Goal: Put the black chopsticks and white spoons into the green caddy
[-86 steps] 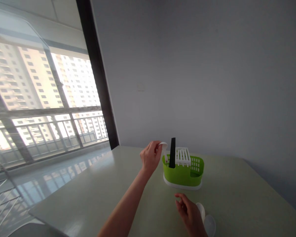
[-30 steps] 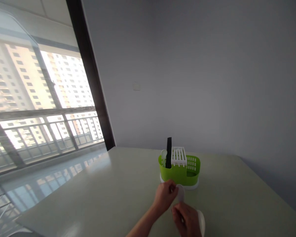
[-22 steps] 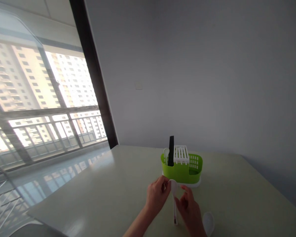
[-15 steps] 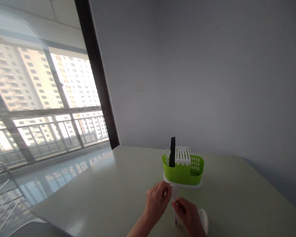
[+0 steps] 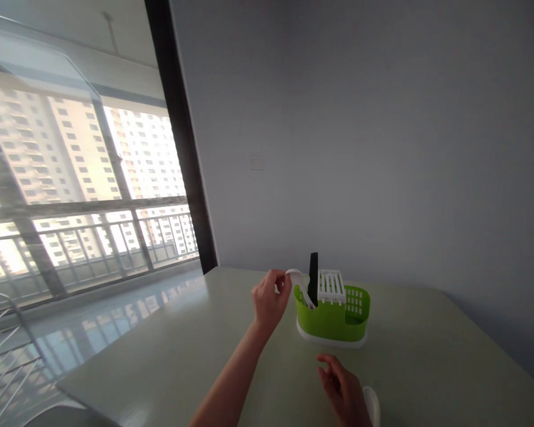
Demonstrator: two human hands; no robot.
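My left hand (image 5: 270, 298) pinches a white spoon (image 5: 299, 280) by its bowl end. The spoon's handle slants down to the right, over the left end of a green utensil basket (image 5: 323, 317). In that same end stand black chopsticks or similar black sticks (image 5: 314, 279), and another pale spoon is partly hidden behind the held one. Nearer to me, my right hand (image 5: 342, 385) is off the spoon, its fingers curled loosely and apart, holding nothing. Beside it lies a white spoon (image 5: 372, 406), partly covered by the hand.
A white slatted rack (image 5: 331, 286) sits on top of the basket, which stands on a white base tray (image 5: 331, 342). The pale table (image 5: 196, 350) reaches back to a grey wall (image 5: 360, 148). At left are a large window and a metal-framed object (image 5: 9, 356).
My left hand has lifted the spoon forward and up to the basket's left end, tilting it. My right hand has let go of the spoon and stayed near the front.
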